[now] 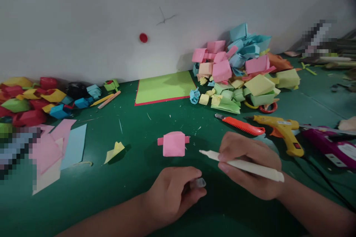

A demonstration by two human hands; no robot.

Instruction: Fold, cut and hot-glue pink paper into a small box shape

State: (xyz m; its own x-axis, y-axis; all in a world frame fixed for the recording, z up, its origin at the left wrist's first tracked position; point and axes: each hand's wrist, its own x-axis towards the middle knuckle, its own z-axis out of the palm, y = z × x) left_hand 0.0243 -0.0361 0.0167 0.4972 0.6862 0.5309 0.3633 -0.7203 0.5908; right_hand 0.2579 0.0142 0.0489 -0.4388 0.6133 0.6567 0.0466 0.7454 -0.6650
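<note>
My right hand (250, 164) is closed around a white pen-like stick (244, 165), its tip pointing left towards a folded pink paper piece (174, 144) on the green table (133, 177). My left hand (174, 192) is curled just below that pink piece and pinches a small clear cap (199, 183) between thumb and fingers. Neither hand touches the pink piece.
A heap of folded pink, blue and green papers (239, 70) lies against the wall. Beside it are an orange utility knife (240, 124), a yellow glue gun (282, 129) and a lime sheet (164, 87). More folded papers (30, 102) and flat sheets (55, 148) lie at left.
</note>
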